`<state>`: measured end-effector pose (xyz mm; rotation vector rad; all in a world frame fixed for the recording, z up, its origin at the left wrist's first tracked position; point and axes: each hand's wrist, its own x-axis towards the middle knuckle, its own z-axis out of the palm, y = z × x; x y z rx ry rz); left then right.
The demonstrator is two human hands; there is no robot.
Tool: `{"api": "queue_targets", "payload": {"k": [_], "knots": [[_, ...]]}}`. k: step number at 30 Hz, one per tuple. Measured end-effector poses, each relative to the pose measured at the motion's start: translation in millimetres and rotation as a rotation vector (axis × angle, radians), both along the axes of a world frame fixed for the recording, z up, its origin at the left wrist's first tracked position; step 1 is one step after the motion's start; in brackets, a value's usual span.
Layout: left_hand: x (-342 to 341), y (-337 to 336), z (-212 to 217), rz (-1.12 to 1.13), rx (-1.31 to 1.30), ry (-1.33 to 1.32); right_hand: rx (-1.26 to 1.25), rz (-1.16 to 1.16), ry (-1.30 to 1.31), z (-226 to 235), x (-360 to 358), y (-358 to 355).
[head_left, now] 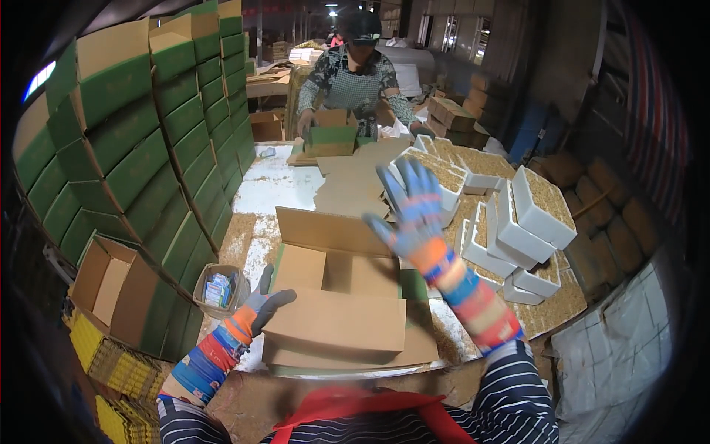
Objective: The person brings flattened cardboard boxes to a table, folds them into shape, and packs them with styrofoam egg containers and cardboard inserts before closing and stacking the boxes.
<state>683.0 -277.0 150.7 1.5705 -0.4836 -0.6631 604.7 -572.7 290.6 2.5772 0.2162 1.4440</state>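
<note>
An open cardboard box (336, 322) stands on the table in front of me, plain brown inside, with a bit of green outside at its right. Its far flap stands up and its near flap is folded outward. My left hand (268, 302), in a grey-blue glove, grips the box's near left corner, thumb over the near flap and fingers along the side. Above the box's far right corner, my right hand (416, 203) is raised with fingers spread, holding nothing. Nearest to it, on the right, are white foam trays (518, 229) filled with tan, crumbly material.
Green cartons (133, 140) are stacked high on the left. A small bin (222, 290) of blue-and-white packets stands beside the box. Across the table, a person (355, 81) handles a green box (330, 139). Flat cardboard (355, 181) lies between us. Yellow egg trays (111, 362) are low left.
</note>
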Motion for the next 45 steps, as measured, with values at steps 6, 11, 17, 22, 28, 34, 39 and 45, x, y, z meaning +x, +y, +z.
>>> {"api": "queue_targets", "payload": {"k": [6, 11, 17, 22, 28, 34, 39, 45], "knots": [[-2, -14, 17, -0.022, -0.170, -0.106, 0.088, 0.164, 0.864, -87, -72, 34], [29, -9, 15, -0.226, 0.177, -0.142, 0.332, 0.046, 0.833, -97, -68, 29], [15, -11, 58, -0.198, 0.368, -0.424, 1.786, 0.679, 0.626, -106, -99, -14], [-20, 20, -107, -0.075, 0.176, -1.218, 1.176, 0.344, 0.731, -131, -122, -28], [45, 5, -74, 0.167, -0.269, -0.236, 0.842, 0.214, 1.040, -115, -132, -58], [40, -47, -20, 0.040, 0.001, -0.601, -0.383, -1.086, 0.740, 17, -40, -252], [26, -62, -10, 0.142, -0.062, -0.323, 0.100, -1.488, 0.686, 15, -11, -340], [48, -38, -31, -0.026, 0.135, -0.631, 0.004, -0.923, 0.464, 17, -72, -306]]}}
